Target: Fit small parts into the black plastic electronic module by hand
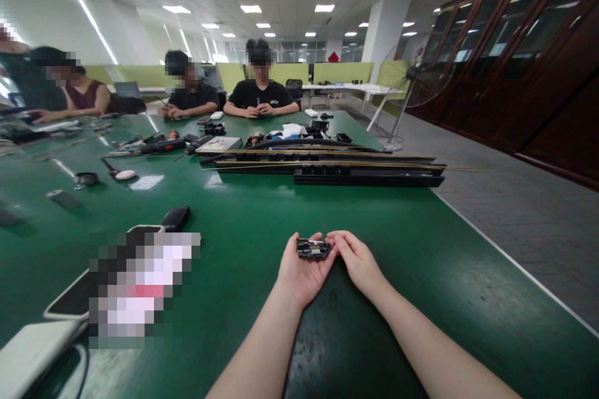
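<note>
A small black device with metallic parts inside (314, 250) rests in my left hand (304, 274), which is turned palm up with its fingers curled round the piece. On the right, my right hand (358, 259) has its thumb and fingertips pinched together at the device's right end. Whether something tiny sits between those fingertips is too small to tell. Both hands are just above the green table (248, 212).
Long black bars (369, 179) with thin brass-coloured rods lie across the table ahead. A black-and-white tray (70, 293), a blurred-out item and a white box (32, 355) are at the left. Tools (161, 144) lie farther back. Several people sit beyond.
</note>
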